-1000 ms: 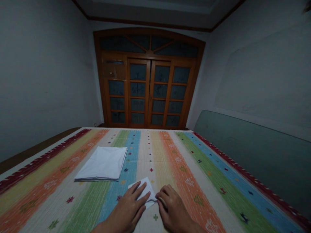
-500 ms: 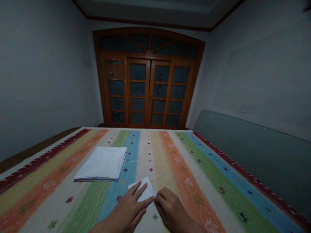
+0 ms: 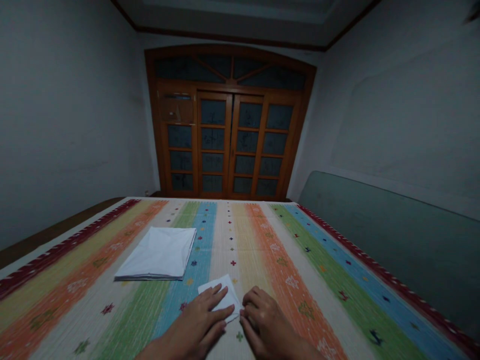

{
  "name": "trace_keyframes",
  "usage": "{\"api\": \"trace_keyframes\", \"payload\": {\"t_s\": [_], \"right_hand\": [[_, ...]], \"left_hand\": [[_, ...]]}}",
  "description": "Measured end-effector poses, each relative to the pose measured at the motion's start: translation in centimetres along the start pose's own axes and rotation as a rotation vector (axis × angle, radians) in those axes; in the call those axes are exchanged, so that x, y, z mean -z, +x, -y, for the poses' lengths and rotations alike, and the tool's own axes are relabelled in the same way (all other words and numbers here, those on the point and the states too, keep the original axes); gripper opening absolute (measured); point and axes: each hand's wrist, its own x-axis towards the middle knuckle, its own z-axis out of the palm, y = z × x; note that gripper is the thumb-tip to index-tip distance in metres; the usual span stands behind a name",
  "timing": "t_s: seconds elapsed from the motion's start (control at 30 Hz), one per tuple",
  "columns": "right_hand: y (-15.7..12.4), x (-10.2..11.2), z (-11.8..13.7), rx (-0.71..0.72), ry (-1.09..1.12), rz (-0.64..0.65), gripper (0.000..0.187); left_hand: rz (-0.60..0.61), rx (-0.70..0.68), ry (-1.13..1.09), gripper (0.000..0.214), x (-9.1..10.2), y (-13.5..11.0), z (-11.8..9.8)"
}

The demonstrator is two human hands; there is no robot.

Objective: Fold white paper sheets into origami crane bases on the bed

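A small folded white paper napkin (image 3: 221, 298) lies on the striped cover, between my hands. My left hand (image 3: 198, 320) rests flat on its lower part, fingers together and pointing right, and hides part of it. My right hand (image 3: 262, 320) sits just beyond the napkin's right corner, fingers curled, with the fingertips touching or almost touching that corner. Up and to the left, a larger stack of folded white napkins (image 3: 157, 252) lies apart from both hands.
The bed's woven cover (image 3: 288, 295) has wide stripes and small embroidered motifs, with a red patterned border along both sides. A grey-green padded headboard (image 3: 390, 245) stands along the right. Glazed wooden double doors (image 3: 225, 145) fill the far wall.
The raised edge at the napkin's right side a second ago now lies flat. My left hand has settled lower across the napkin, and my right fingers have shifted at its corner.
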Motion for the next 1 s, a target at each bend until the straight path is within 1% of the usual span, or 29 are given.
{"api": "trace_keyframes", "payload": {"t_s": [0.1, 0.17, 0.27, 0.3, 0.37, 0.43, 0.47, 0.53, 0.63, 0.7, 0.8, 0.87, 0.93, 1.0], "right_hand": [[0.1, -0.3, 0.0, -0.058, 0.031, -0.014, 0.014], [0.3, -0.6, 0.0, -0.148, 0.056, -0.027, 0.011], [0.7, -0.9, 0.1, -0.293, 0.091, -0.018, 0.012], [0.8, -0.9, 0.1, -0.324, 0.1, -0.013, 0.012], [1.0, -0.8, 0.2, -0.369, 0.106, -0.014, 0.01], [1.2, -0.7, 0.2, -0.41, 0.098, -0.019, 0.022], [1.2, -0.6, 0.2, -0.428, 0.093, -0.017, 0.029], [1.1, -0.6, 0.1, -0.447, 0.089, -0.008, 0.035], [1.0, -0.9, 0.0, -0.438, 0.109, -0.011, 0.03], [0.9, -1.2, -0.2, -0.432, 0.136, -0.025, 0.027], [0.7, -1.8, -0.5, -0.431, 0.181, -0.053, 0.026], [0.6, -2.1, -0.6, -0.436, 0.202, -0.074, 0.03], [0.6, -2.2, -0.7, -0.439, 0.215, -0.093, 0.036], [0.6, -2.2, -0.8, -0.429, 0.237, -0.106, 0.032]], "left_hand": [[-0.085, 0.043, -0.005, 0.032, -0.3, 0.3, 0.9], [-0.162, 0.07, -0.025, 0.027, -0.6, 0.4, 1.7], [-0.245, 0.159, -0.041, 0.024, -1.2, 0.3, 2.8], [-0.256, 0.191, -0.044, 0.027, -1.4, 0.2, 3.2], [-0.246, 0.244, -0.05, 0.042, -1.7, 0.1, 3.6], [-0.207, 0.284, -0.053, 0.059, -1.9, 0.0, 3.8], [-0.184, 0.306, -0.049, 0.063, -1.9, 0.1, 3.7], [-0.148, 0.364, -0.027, 0.067, -1.9, 0.2, 3.5], [-0.125, 0.44, -0.011, 0.066, -1.6, 0.4, 3.1], [-0.134, 0.454, -0.047, 0.063, -1.5, 0.4, 3.0], [-0.197, 0.432, -0.157, 0.064, -1.5, 0.4, 3.0], [-0.254, 0.407, -0.23, 0.062, -1.7, 0.3, 3.0], [-0.301, 0.391, -0.29, 0.058, -1.9, 0.2, 3.0], [-0.341, 0.39, -0.339, 0.049, -2.0, 0.1, 3.0]]}}
